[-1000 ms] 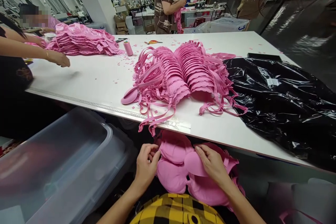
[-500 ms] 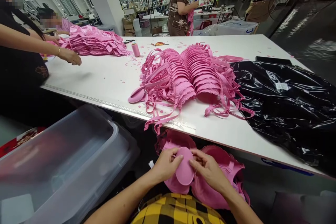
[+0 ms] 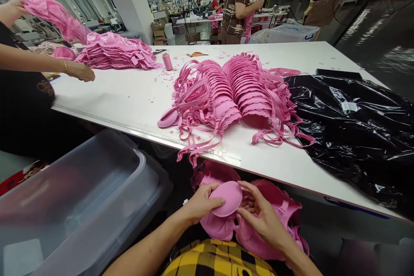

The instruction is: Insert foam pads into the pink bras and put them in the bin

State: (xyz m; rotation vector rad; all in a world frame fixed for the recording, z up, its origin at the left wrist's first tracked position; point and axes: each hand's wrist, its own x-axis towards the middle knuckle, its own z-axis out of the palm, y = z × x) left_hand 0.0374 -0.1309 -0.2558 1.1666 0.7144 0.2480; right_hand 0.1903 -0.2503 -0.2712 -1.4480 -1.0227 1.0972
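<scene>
Pink pad (image 3: 227,199): in the left hand (image 3: 203,204), just below the surface's near edge, above some pink bras (image 3: 249,239).
Left hand: grasping the pad's left side, thumb on top.
Right hand (image 3: 260,211): fingers bent by the pad's right side; I cannot tell if they grip it.
Clear bin (image 3: 141,161): big, to the left, below the near edge; what is in it is hard to see.
Black bag (image 3: 349,138): shiny, lying over the surface's right edge; its inside is hidden.
Surface (image 3: 123,90): white. A big bra pile (image 3: 239,90) sits in the middle, straps hanging over the near edge. Another pad (image 3: 167,118) lies at its left. A thread spool (image 3: 167,61) stands toward the far edge, near scissors (image 3: 197,54).
Far left corner: a pink cloth heap (image 3: 118,49), with a co-worker's hand (image 3: 82,71) near.
Room: a person (image 3: 234,2) in brown stands past the far edge.
</scene>
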